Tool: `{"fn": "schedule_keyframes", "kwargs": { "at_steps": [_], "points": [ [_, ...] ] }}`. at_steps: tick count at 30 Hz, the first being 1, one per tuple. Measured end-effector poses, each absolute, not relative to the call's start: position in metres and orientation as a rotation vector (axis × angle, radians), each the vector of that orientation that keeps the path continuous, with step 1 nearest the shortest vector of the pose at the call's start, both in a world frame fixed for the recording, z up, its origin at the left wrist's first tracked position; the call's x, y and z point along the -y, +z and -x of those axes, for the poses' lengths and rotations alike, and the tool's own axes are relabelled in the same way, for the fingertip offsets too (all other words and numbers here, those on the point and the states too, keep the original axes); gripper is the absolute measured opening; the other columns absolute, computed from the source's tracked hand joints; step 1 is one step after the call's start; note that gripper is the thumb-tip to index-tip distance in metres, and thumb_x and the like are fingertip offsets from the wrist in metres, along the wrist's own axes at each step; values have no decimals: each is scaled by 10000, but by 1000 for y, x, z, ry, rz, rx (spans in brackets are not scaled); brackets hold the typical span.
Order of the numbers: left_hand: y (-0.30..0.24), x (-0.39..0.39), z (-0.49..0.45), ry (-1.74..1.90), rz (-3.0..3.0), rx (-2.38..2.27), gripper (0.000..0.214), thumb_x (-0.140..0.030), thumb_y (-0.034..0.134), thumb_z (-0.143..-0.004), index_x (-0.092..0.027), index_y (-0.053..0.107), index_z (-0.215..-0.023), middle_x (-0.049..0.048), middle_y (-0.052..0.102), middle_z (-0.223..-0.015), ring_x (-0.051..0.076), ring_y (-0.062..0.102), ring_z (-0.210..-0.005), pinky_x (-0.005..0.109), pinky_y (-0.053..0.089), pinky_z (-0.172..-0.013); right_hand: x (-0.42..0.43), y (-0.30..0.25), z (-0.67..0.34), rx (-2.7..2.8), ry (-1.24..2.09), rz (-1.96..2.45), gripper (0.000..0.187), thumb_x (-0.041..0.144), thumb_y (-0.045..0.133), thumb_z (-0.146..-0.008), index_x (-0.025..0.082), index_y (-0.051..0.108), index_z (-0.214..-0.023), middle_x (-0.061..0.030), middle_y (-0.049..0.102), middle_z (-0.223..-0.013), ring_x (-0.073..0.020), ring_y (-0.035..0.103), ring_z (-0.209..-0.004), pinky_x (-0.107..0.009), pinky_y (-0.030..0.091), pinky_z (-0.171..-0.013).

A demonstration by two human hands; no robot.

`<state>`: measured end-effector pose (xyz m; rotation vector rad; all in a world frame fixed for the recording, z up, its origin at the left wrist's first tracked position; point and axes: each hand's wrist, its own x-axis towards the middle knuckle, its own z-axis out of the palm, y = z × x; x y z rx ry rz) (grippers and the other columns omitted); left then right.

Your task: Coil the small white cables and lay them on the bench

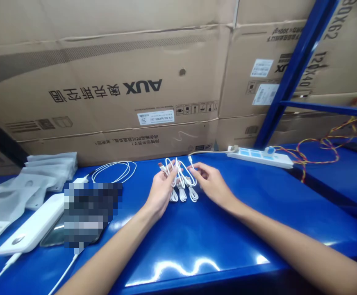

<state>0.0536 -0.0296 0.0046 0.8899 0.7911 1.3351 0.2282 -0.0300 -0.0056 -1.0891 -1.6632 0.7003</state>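
On the blue counter (246,213), my left grip (161,192) pinches the white charging cables (182,182). The pinch looks light, so the loops hang free. My right grip (212,184) sits at the cables, but I cannot tell if it holds one.

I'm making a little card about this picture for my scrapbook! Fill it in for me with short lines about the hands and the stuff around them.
Place: a blue workbench before cardboard boxes printed AUX
Left hand: holds looped white USB cables
Right hand: fingers at those same cables
Beside the cables: a coiled white cable
Farther left: plastic bags, a white power bank
Farther right: a white power strip
Hidden: a blurry square patch covers part of the bench
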Motion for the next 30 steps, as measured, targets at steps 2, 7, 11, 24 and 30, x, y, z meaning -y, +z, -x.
{"fn": "schedule_keyframes", "kwargs": {
  "at_steps": [2,7,11,24,30],
  "points": [
    [3,30,-53,1329,-917,-831,444,-215,834,-844,-194,729,-1275,129,743,-1308,273,708,-1218,396,580,-1032,31,-4,-229,1698,576,1072,371,510,563,-1020,212,784,-1023,-48,694,-830,-197,584,-723,-320,452,-667],
    [2,29,-51,1350,-923,-878,381,-214,798,-871,-187,733,-1245,135,713,-1367,277,715,-1193,414,611,-985,31,-4,-229,1698,553,1064,302,455,619,-999,215,801,-1013,-62,698,-889,-207,609,-762,-335,466,-705],
    [4,29,-51,1355,-873,-874,311,-218,769,-892,-172,751,-1199,142,754,-1272,265,727,-1164,403,616,-974,27,-4,-229,1545,797,1094,387,540,689,-922,179,789,-1020,-46,685,-768,-180,589,-629,-317,470,-609],
    [4,27,-49,1344,-745,-849,343,-148,760,-891,-153,723,-1231,150,752,-1254,258,736,-1143,440,619,-1016,26,-3,-225,1178,1480,944,438,544,875,-702,144,765,-843,12,565,-691,-97,414,-616,-241,348,-565],
    [2,29,-50,1286,-775,-844,218,-147,754,-895,-122,764,-1111,165,752,-1258,270,731,-1159,437,605,-1036,28,-2,-224,1307,1347,994,419,551,781,-807,149,771,-922,16,564,-675,-113,433,-614,-255,358,-586]
  ]
}}
